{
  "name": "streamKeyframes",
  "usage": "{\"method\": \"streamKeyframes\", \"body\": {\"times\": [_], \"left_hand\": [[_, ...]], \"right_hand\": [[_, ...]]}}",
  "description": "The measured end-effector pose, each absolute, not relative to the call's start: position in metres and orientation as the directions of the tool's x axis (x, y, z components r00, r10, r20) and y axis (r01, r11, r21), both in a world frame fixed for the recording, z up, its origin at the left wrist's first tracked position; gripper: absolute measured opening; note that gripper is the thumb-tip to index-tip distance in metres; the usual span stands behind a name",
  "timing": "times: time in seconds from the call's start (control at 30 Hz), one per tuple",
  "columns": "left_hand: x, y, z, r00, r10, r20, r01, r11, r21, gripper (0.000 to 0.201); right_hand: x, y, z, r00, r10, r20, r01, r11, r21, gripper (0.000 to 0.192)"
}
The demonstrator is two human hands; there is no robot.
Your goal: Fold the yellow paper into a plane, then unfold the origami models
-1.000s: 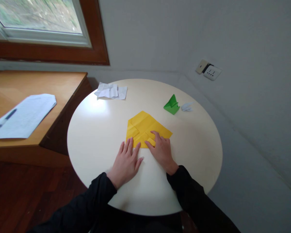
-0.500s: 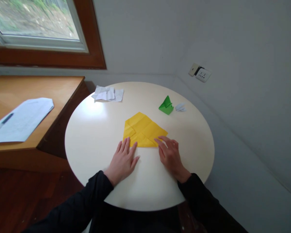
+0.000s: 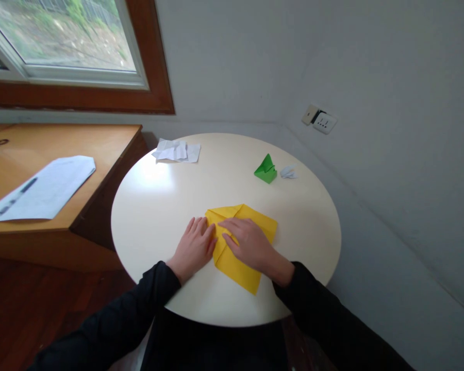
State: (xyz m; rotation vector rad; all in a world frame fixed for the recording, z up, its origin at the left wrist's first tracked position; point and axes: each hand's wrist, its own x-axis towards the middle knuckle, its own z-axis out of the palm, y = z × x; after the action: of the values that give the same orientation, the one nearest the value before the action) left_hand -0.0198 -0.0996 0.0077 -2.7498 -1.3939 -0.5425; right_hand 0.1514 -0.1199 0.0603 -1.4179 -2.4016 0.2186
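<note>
Paper [image 3: 235, 268]: plain yellow, no pattern.
Surface [image 3: 170, 196]: cream white, uniform.
Figure [image 3: 266, 169]: bright green.
Scrap [image 3: 288, 172]: pale grey-white.
Crumpled sheets [image 3: 177, 151]: white.
Sleeves [image 3: 139, 304]: black.
Desk [image 3: 73, 139]: orange-brown wood.
Document [image 3: 42, 188]: white with dark printed marks.
Window frame [image 3: 154, 67]: brown, white inner trim.
Floor [image 3: 19, 309]: dark reddish-brown.

Round cream table [image 3: 170, 206] has a yellow folded paper [image 3: 235, 268] near the front, crumpled white paper [image 3: 177, 151] far left, plus a green origami piece [image 3: 266, 169] and small white one [image 3: 288, 172] far right.
</note>
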Motion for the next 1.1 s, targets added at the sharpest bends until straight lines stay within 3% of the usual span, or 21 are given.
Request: {"method": "streamKeyframes", "body": {"times": [0.1, 0.2, 0.57, 0.8, 0.93, 1.1], "left_hand": [[-0.024, -0.097, 0.005, 0.562, 0.776, 0.286, 0.778, -0.613, 0.135, 0.027], [-0.027, -0.095, 0.002, 0.595, 0.768, 0.239, 0.761, -0.633, 0.14, 0.031], [-0.031, -0.085, 0.005, 0.647, 0.737, 0.196, 0.729, -0.673, 0.124, 0.042], [-0.031, -0.086, 0.001, 0.647, 0.746, 0.159, 0.741, -0.664, 0.098, 0.05], [-0.032, -0.087, 0.002, 0.646, 0.747, 0.156, 0.744, -0.662, 0.09, 0.049], [-0.032, -0.087, 0.002, 0.65, 0.745, 0.149, 0.743, -0.665, 0.079, 0.049]], "right_hand": [[0.168, -0.086, 0.049, -0.454, 0.87, 0.194, 0.855, 0.487, -0.179, 0.05], [0.179, -0.069, 0.034, -0.481, 0.868, 0.128, 0.852, 0.496, -0.167, 0.05], [0.187, -0.037, 0.029, -0.38, 0.91, 0.164, 0.795, 0.412, -0.444, 0.034], [0.185, -0.012, 0.038, -0.31, 0.948, -0.072, 0.812, 0.225, -0.539, 0.026], [0.182, -0.004, 0.046, -0.35, 0.913, -0.208, 0.816, 0.188, -0.546, 0.015], [0.181, 0.006, 0.05, -0.385, 0.88, -0.28, 0.831, 0.199, -0.519, 0.019]]}}
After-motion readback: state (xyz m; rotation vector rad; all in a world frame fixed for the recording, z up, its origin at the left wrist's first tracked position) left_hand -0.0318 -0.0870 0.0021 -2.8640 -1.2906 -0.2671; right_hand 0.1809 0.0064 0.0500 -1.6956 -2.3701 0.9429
